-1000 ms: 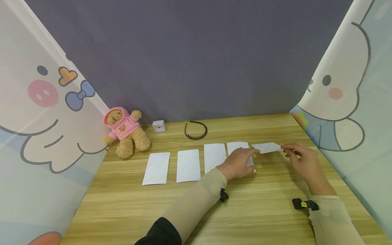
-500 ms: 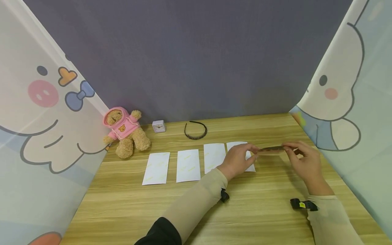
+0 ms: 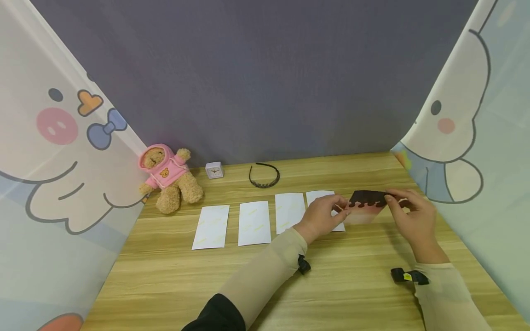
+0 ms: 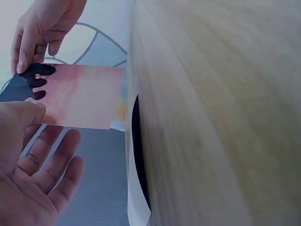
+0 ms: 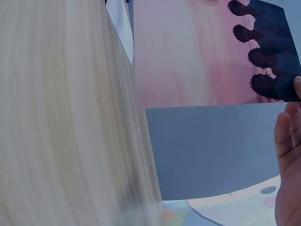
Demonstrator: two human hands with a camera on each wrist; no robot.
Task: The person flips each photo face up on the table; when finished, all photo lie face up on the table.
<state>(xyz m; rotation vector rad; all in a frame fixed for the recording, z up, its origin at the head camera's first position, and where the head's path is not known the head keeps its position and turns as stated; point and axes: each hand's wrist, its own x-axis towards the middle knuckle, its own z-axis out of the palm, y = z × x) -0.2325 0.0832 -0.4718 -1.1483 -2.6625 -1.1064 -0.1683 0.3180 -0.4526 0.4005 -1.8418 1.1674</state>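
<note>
Between my hands is a photo print (image 3: 364, 215) with a pink sky and a dark band of silhouetted heads. My left hand (image 3: 322, 217) pinches its left edge between thumb and fingers, while the other fingers spread loosely in the left wrist view. At the opposite edge, my right hand (image 3: 415, 223) pinches the dark corner. The print is tilted above the table, dark band uppermost, heads pointing down in the head view. Its picture side (image 5: 188, 56) fills much of the right wrist view. Beneath my left hand, a white-backed sheet (image 3: 320, 196) is partly hidden.
More white sheets with faint yellow marks, such as the leftmost one (image 3: 211, 227), lie in a row on the wooden table (image 3: 174, 285). Behind them are a teddy bear (image 3: 171, 177) in a pink hoodie, a small clock (image 3: 214, 170) and a black headband (image 3: 265, 185).
The print has turned over in my hands: its white back showed first, then it was nearly edge-on, and now the picture side shows. Both hands stay almost in place.
</note>
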